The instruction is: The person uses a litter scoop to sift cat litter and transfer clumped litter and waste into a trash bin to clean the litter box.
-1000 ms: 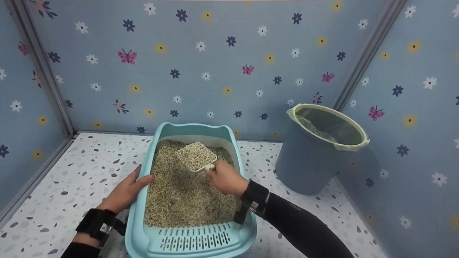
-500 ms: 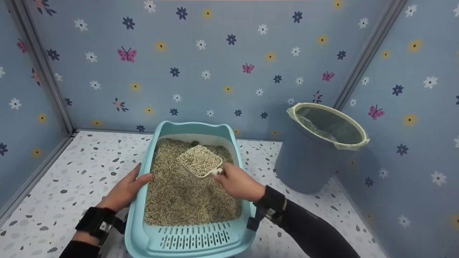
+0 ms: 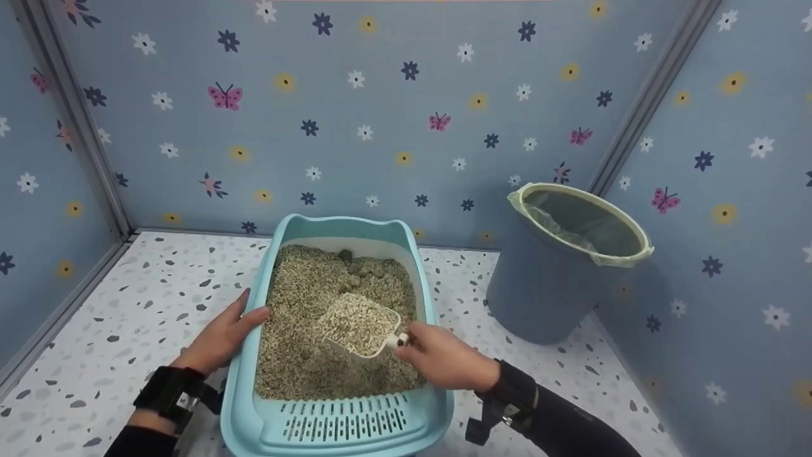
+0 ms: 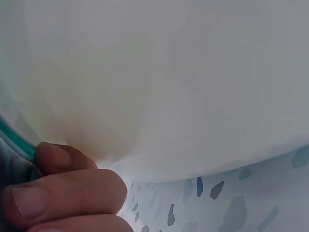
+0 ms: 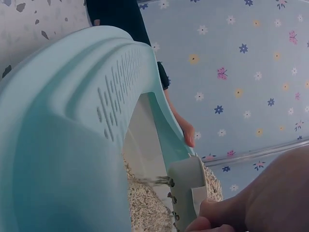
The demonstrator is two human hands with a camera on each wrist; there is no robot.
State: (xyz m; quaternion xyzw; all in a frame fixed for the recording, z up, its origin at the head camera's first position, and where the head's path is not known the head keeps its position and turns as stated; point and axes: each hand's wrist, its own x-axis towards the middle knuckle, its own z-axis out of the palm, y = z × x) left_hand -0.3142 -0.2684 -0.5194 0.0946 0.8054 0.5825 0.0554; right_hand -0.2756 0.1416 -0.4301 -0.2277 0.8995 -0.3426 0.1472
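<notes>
My left hand (image 3: 219,336) grips the left rim of the light-blue litter box (image 3: 244,371), thumb over the edge. In the left wrist view its fingers (image 4: 72,191) curl against the box's pale outer side. My right hand (image 3: 447,358) holds a white litter scoop (image 3: 396,341) by its handle, over the middle of the box. Pale pellet litter (image 3: 307,374) heaps the scoop and covers the box floor. From the right wrist view, pellets stream out of the slots along the scoop (image 5: 187,169). A dark round clump (image 3: 345,255) lies at the back of the litter.
A blue-grey bin (image 3: 539,292) with a clear liner over its cream rim stands to the right of the box. Flower-patterned walls (image 3: 380,95) close in the back and both sides. The surface under the box is speckled white (image 3: 158,285).
My right hand has drawn the loaded scoop back toward me and to the right, uncovering the dark clump. My left hand stays on the rim.
</notes>
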